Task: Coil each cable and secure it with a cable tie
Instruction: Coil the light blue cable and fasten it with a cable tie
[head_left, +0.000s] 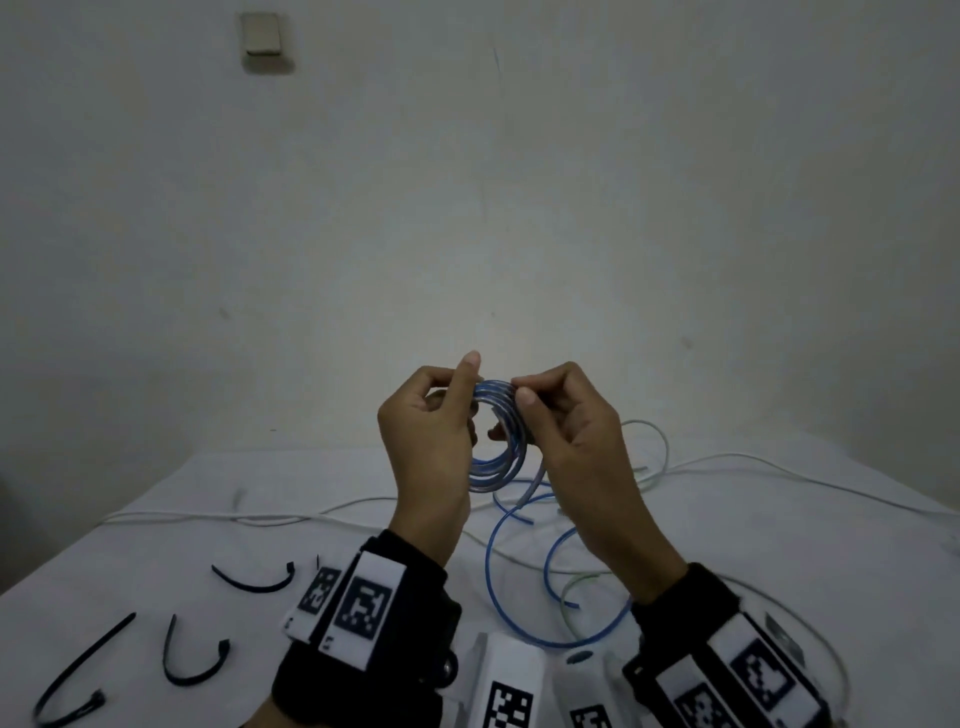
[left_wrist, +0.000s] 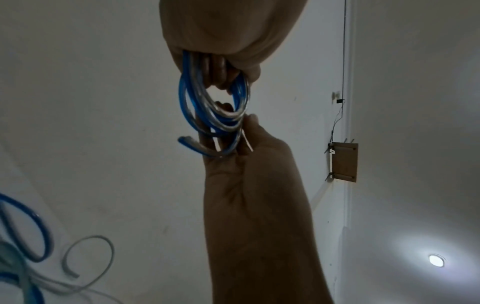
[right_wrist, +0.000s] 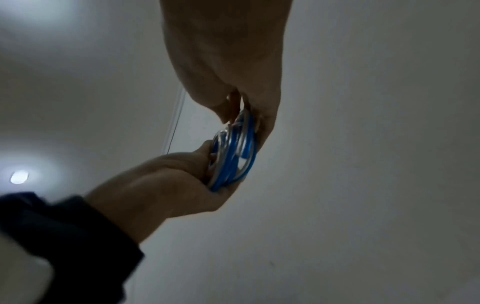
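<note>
**Coil held in 2 hands, no tie applied**

Your left hand (head_left: 426, 421) grips the left side of the blue-and-clear coil (head_left: 496, 447), fingers curled round the turns. Your right hand (head_left: 571, 431) pinches the opposite side between thumb and fingertips. The coil sits raised above the table (head_left: 156, 525), near the wall.

A loose tail (head_left: 519, 571) of the same cable hangs down to the table, among white cables (head_left: 779, 467). 3 black cable ties (head_left: 195, 660) lie well apart, to your left.

Risk: the turns look springy. Release either grip to reach a tie and the coil will likely fan open. The trailing tail may snag the white cables and drag them.
</note>
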